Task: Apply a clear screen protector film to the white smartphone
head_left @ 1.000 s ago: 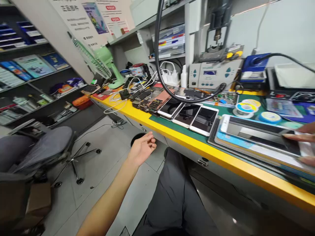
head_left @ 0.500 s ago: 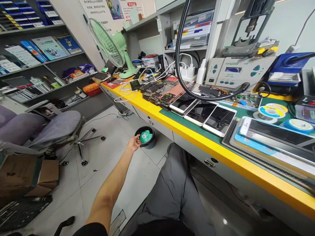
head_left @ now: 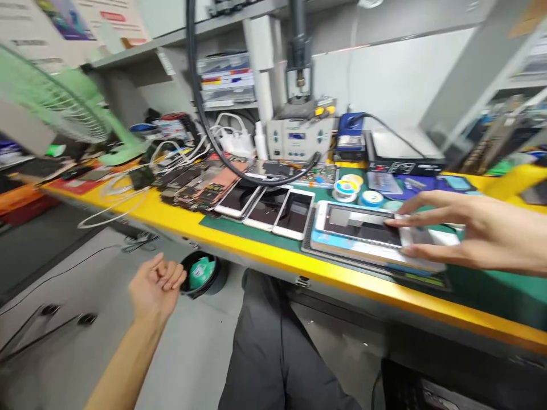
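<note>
While two bare hands are in view, each is at a different place. The right hand reaches over the table, which has a yellow edge, with thumb and fingers spread apart, the fingertips on the right end of one white phone with a dark screen. That phone lies flat on one stack of flat light-blue and pale pieces, near the table's front edge.

The left hand is over the grey floor, fingers curled toward the palm, just beside one round black bin with green material inside; whether it pinches anything, I cannot tell.

Left of the stack, three white-framed phones with black screens lie side by side on the green mat. Behind the stack are two pale spools, overlapping, and one blue-rimmed roll. Farther back stand one white bottle and one light-grey control unit. One black cable loops above the phones, and one pale-green fan, blurred, stands at the far left.
</note>
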`<state>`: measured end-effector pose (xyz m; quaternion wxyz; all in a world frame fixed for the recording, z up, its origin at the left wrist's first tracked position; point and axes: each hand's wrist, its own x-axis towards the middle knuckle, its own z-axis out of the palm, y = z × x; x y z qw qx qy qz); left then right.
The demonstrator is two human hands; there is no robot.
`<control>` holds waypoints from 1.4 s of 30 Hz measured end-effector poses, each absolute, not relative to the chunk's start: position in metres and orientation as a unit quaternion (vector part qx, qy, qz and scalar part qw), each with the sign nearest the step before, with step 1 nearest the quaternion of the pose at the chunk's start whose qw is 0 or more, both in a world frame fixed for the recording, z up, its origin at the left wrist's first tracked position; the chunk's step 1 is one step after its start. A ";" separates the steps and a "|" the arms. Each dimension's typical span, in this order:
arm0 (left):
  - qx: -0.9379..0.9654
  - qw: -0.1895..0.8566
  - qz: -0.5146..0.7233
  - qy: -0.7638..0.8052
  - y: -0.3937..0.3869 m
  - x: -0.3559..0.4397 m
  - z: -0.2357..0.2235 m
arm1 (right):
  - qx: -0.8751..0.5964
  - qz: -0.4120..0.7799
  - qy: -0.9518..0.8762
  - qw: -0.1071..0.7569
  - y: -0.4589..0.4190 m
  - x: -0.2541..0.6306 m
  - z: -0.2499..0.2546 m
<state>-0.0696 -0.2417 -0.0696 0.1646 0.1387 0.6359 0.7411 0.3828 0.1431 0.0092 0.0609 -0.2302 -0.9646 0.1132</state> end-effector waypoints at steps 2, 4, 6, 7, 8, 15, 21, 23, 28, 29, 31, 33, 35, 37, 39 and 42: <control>0.257 0.161 0.719 0.625 -0.221 -0.052 -0.041 | -0.228 0.133 -0.964 0.019 0.128 0.343 0.059; 0.356 0.153 0.682 0.621 -0.193 -0.033 -0.012 | -0.209 0.123 -0.970 0.018 0.120 0.320 0.083; 0.568 0.066 0.542 0.615 -0.159 -0.012 0.015 | -0.188 0.116 -0.975 0.032 0.118 0.317 0.086; 0.656 0.042 0.479 0.582 -0.140 -0.003 0.027 | -0.180 0.113 -0.976 0.040 0.119 0.319 0.083; 0.719 0.008 0.435 0.541 -0.120 0.006 0.038 | -0.174 0.110 -0.977 0.047 0.120 0.323 0.078; 0.886 -0.002 0.257 0.386 -0.011 0.038 0.057 | -0.162 0.108 -0.979 0.064 0.126 0.330 0.070; 0.908 0.004 0.212 0.361 0.015 0.024 0.048 | -0.176 0.128 -0.974 0.061 0.124 0.329 0.072; 0.906 0.006 0.215 0.365 0.017 0.017 0.045 | -0.187 0.132 -0.972 0.052 0.124 0.330 0.071; 0.893 0.010 0.236 0.383 0.015 0.007 0.038 | -0.191 0.131 -0.971 0.049 0.124 0.330 0.070; 0.891 0.008 0.235 0.387 0.014 0.007 0.038 | -0.193 0.132 -0.971 0.048 0.124 0.330 0.070; 0.890 0.004 0.232 0.392 0.013 0.005 0.038 | -0.199 0.134 -0.970 0.046 0.124 0.330 0.071; 0.889 0.005 0.232 0.394 0.011 0.003 0.038 | -0.202 0.139 -0.968 0.044 0.123 0.329 0.072; 0.887 0.011 0.235 0.397 0.010 0.001 0.037 | -0.206 0.148 -0.966 0.045 0.122 0.329 0.072; 0.885 0.015 0.240 0.400 0.009 -0.001 0.036 | -0.215 0.155 -0.963 0.043 0.121 0.329 0.073; 0.883 0.015 0.245 0.400 0.009 -0.001 0.034 | -0.222 0.159 -0.961 0.040 0.121 0.328 0.072; 0.886 0.017 0.245 0.394 0.009 -0.002 0.033 | -0.230 0.163 -0.959 0.030 0.120 0.327 0.073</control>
